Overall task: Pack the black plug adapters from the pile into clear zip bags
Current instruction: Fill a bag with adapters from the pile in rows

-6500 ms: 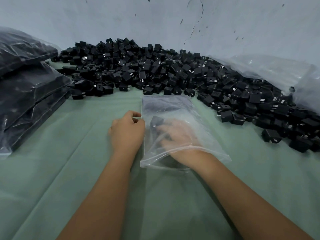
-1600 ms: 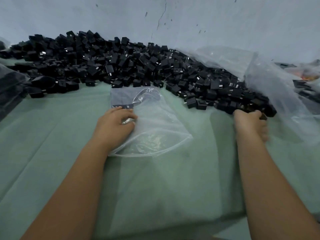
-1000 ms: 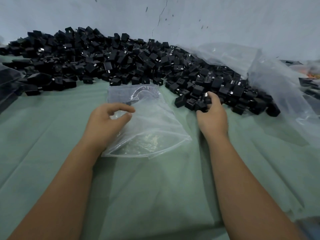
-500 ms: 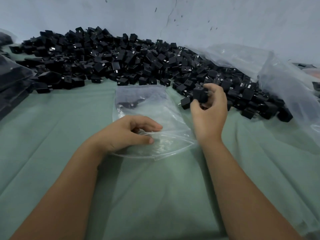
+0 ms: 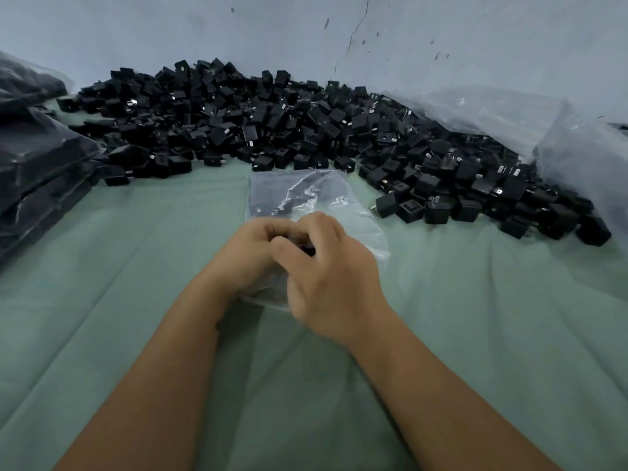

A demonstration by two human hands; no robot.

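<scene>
Where both hands (image 5: 299, 260) meet, they hide the zip bag's (image 5: 306, 195) mouth

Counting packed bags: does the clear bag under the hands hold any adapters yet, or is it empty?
Not empty: dark adapters show through the bag near its far end. How many, cannot tell.

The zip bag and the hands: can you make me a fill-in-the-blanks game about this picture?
1. Both hands meet at the mouth of the clear ___ bag.
2. The pile of adapters is coloured ___.
3. The cloth under the bag is ___.
Missing words: zip; black; green.
</scene>
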